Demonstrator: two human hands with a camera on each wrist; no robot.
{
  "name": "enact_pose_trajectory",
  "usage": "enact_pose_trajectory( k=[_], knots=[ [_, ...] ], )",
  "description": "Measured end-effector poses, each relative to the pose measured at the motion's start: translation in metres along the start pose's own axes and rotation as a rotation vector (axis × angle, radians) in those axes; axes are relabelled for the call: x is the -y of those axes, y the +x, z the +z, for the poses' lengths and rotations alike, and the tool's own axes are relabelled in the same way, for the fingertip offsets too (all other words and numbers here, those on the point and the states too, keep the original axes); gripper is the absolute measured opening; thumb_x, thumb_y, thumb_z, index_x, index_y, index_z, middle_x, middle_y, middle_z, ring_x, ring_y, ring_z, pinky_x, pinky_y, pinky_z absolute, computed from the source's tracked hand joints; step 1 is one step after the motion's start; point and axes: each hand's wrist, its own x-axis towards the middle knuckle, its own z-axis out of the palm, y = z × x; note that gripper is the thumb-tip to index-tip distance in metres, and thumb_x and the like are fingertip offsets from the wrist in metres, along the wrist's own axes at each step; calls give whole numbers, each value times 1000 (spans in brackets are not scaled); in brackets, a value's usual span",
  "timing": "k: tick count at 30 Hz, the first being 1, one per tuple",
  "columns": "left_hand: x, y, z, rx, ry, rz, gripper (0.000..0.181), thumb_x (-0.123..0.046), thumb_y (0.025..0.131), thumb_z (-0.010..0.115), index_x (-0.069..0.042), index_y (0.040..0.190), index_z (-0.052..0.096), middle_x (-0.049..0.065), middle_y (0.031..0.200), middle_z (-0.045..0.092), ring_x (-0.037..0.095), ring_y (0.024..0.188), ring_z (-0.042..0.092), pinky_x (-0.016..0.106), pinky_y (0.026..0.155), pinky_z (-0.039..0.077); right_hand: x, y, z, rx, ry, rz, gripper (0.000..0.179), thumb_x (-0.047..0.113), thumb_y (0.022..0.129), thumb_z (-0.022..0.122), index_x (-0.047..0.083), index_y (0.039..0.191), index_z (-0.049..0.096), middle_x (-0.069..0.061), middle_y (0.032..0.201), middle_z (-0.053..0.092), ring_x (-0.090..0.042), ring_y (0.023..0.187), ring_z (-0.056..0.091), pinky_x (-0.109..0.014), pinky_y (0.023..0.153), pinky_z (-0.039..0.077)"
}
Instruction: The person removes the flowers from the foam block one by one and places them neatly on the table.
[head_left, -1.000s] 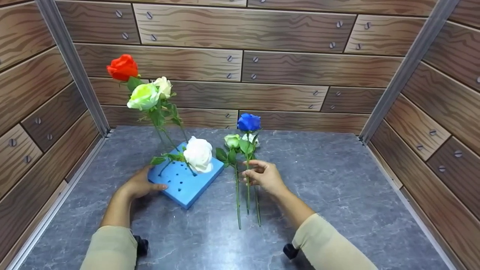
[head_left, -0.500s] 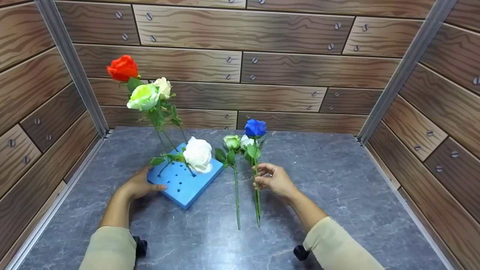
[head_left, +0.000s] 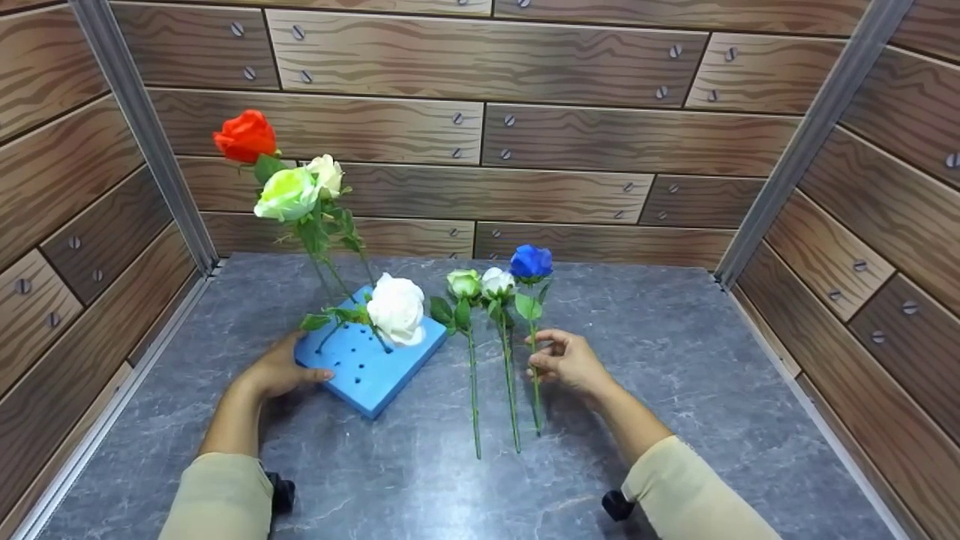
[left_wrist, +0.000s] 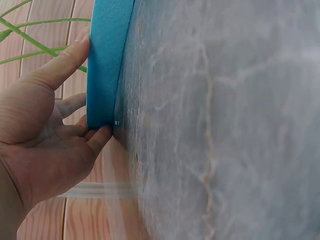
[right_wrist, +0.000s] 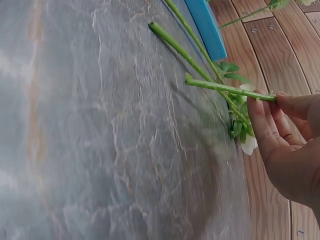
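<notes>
My right hand [head_left: 574, 364] pinches the green stem of a blue rose [head_left: 531, 262] between thumb and fingers; the stem's cut end [right_wrist: 188, 80] is raised off the table in the right wrist view. Left of it, a small white rose [head_left: 497, 283] and a pale green rose [head_left: 464, 283] lie on the table. My left hand [head_left: 279, 367] holds the left corner of a blue foam block [head_left: 375, 390] with holes, thumb on top and fingers at its side. Standing in the block are a red rose [head_left: 246, 136], a yellow-green rose [head_left: 286, 193], a cream rose [head_left: 327, 175] and a large white rose [head_left: 396, 307].
The grey marbled table [head_left: 675, 390] is enclosed by wood-patterned panels [head_left: 570, 139] at the back and both sides. Metal posts [head_left: 810, 150] stand at the back corners.
My right hand has moved right with the blue rose, away from the two lying roses, and the small white one is now uncovered. The left hand and the block have stayed put.
</notes>
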Motion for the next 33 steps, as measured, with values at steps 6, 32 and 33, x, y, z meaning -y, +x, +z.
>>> enact_pose_trajectory(
  k=[6, 32, 33],
  knots=[
    [1, 0, 0, 2, -2, -4, 118, -35, 92, 88, 10, 169, 10, 42, 174, 9, 61, 163, 8, 69, 135, 12, -4, -2, -7, -32, -63, 25, 40, -10, 99, 68, -16, 137, 58, 3, 79, 72, -9, 67, 68, -26, 65, 64],
    [0, -1, 0, 5, -6, -9, 117, -34, 94, 87, 10, 169, 9, 41, 175, 8, 61, 163, 7, 69, 135, 12, -21, -2, -19, -125, -251, 139, 40, -9, 96, 66, -16, 134, 58, -4, 88, 67, -12, 67, 68, -28, 59, 64],
    [-1, -1, 0, 5, -4, -7, 117, -34, 94, 87, 10, 169, 9, 41, 175, 8, 61, 163, 7, 69, 135, 12, -22, -1, -19, -129, -257, 141, 40, -9, 95, 66, -16, 134, 59, -5, 88, 67, -12, 66, 68, -27, 59, 64]
  ],
)
